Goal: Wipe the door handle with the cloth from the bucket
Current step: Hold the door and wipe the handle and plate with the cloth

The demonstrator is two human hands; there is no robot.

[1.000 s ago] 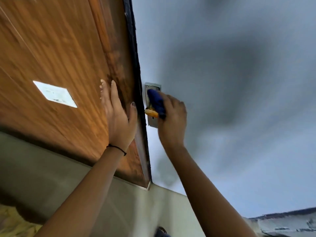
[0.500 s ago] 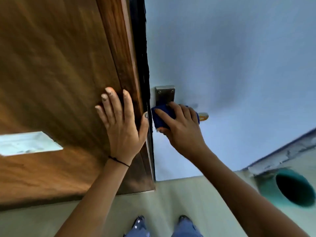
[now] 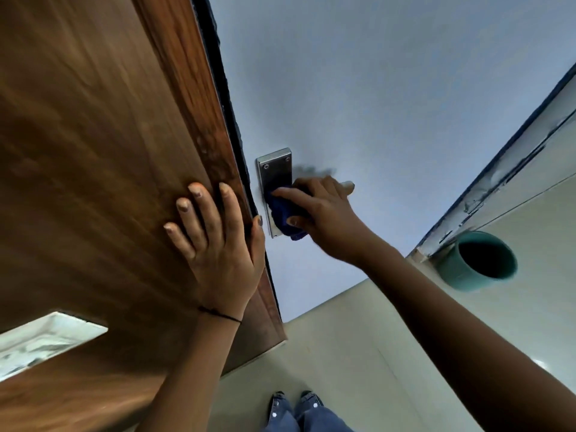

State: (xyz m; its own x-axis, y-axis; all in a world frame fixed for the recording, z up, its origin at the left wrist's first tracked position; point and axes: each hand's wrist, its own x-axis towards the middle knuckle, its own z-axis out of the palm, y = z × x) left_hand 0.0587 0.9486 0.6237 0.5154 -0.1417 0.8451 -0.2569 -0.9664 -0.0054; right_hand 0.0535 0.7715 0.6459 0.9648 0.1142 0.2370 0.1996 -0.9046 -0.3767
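A brown wooden panel (image 3: 93,151) with visible grain fills the left side of the view. A black strip (image 3: 224,88) runs along its right edge. Beside it is a plain pale blue-grey surface (image 3: 389,88), smooth and evenly lit. Low on the wooden panel there is a pale rectangular patch (image 3: 40,341), too blurred to identify. The floor (image 3: 343,369) is made of light beige tiles with thin joints. On the right, a worn whitish frame (image 3: 514,145) with a dark edge goes diagonally.
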